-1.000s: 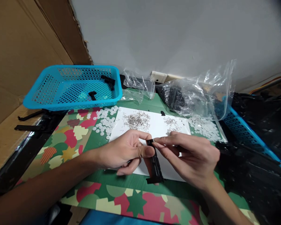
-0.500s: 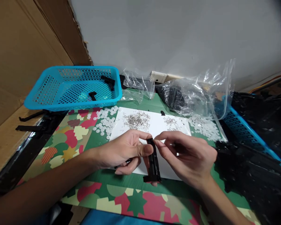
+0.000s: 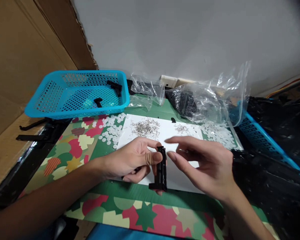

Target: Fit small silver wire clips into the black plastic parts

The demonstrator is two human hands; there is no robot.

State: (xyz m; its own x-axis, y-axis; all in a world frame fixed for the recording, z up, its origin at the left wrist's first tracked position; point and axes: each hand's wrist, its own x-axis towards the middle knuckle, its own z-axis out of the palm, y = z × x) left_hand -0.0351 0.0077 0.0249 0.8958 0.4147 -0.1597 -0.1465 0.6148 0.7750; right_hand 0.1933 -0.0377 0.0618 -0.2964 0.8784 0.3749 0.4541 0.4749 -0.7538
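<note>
My left hand (image 3: 137, 158) is closed around a black plastic part (image 3: 161, 171), long and narrow with a wider foot at its lower end. The thumb presses on its upper half, and more black plastic shows dimly under the curled fingers. Just right of the part's top is my right hand (image 3: 202, 160), thumb and forefinger apart with nothing visible between them. Both hands are above a white sheet (image 3: 165, 133). On that sheet lie a large pile of tiny metal springs or clips (image 3: 145, 128) and a smaller pile (image 3: 182, 128).
A blue basket (image 3: 76, 115) at the back left holds black parts. White discs (image 3: 112, 131) lie left of the sheet, small white pieces (image 3: 218, 135) to its right. Clear plastic bags (image 3: 207, 103) stand against the wall. Another blue basket (image 3: 270, 143) and black plastic are at right.
My right thumb and forefinger have come away from the top of the black part and opened. The part has turned slightly, its foot shifting left and up.
</note>
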